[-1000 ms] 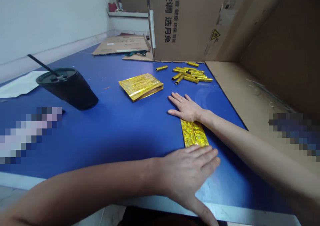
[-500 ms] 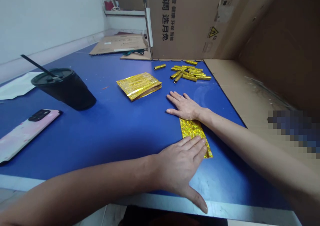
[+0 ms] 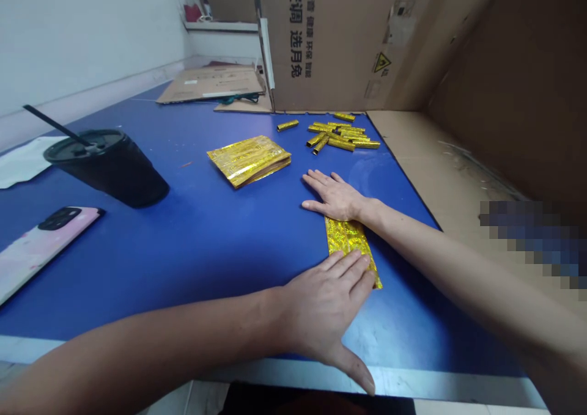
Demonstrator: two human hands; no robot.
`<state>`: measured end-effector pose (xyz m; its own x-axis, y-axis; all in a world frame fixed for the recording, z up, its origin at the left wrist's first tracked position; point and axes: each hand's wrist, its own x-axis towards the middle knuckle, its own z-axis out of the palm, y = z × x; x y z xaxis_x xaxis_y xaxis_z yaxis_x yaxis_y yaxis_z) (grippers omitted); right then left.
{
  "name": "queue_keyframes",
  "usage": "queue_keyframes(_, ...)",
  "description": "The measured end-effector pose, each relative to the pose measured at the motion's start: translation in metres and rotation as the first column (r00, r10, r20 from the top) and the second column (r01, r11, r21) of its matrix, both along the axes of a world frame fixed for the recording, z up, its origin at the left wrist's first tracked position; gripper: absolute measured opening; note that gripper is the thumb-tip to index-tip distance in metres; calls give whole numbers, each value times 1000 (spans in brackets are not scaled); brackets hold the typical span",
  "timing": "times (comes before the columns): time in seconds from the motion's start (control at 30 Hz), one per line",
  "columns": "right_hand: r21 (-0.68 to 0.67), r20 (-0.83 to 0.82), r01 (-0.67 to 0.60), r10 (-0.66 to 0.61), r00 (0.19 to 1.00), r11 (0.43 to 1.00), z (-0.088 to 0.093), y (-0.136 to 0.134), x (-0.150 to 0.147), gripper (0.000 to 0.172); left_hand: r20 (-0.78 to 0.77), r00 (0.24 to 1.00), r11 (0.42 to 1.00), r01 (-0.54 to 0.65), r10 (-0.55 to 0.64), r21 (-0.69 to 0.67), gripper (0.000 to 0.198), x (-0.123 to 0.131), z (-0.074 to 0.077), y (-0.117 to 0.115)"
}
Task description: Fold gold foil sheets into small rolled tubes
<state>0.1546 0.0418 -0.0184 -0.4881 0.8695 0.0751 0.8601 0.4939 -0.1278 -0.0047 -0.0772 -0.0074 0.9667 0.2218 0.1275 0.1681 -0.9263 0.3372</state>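
Observation:
A shiny gold foil sheet (image 3: pixel 347 238) lies flat on the blue tabletop (image 3: pixel 220 250) in front of me. My left hand (image 3: pixel 323 308) is spread over its near end, fingertips on the foil and thumb stretched out toward the table edge. Across the far end of the sheet rests my right hand (image 3: pixel 334 197), flat and with its fingers apart; it hides that end. Beyond and to the left sits a stack of gold foil sheets (image 3: pixel 250 158), slightly bowed at the edges. Behind my right hand lie several rolled gold foil tubes (image 3: pixel 339 137) in a loose pile.
At left stand a black tumbler (image 3: pixel 110 167) with a straw and a phone (image 3: pixel 50 238) in a pink-white case. A tall cardboard box (image 3: pixel 339 42) closes off the back, with more cardboard (image 3: pixel 403 152) along the right. Flat cardboard (image 3: pixel 211 85) lies at the back left.
The whole view has shifted a little, so things appear slightly further left. Both hands stay flat on the foil sheet, with hardly any movement.

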Motion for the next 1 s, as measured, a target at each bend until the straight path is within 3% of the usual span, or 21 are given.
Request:
queue_keyframes(0.4,3,-19,3,-3,1000,1000,-2,1,0,81,-91,996,998,15,-20,-56,101,0,6,-10)
queue_keyframes(0.53,17,-39,28,-27,999,999,5,-1,-1,82,-108,994,997,20,-27,-72,100,-1,6,-10)
queue_keyframes(0.67,39,-92,-7,10,996,999,18,-26,-7,82,-111,993,997,21,-29,-70,100,-1,6,-9)
queue_keyframes(0.83,-81,-130,-148,136,982,986,17,-75,-12,79,-110,994,998,18,-26,-67,101,-1,5,-9)
queue_keyframes(0.9,-122,-132,-126,110,985,985,12,-81,-11,77,-111,994,997,18,-25,-70,101,-1,5,-10)
queue_keyframes(1.0,-114,-87,-94,84,993,989,7,-71,-8,77,-108,994,998,19,-26,-63,102,-1,5,-10)
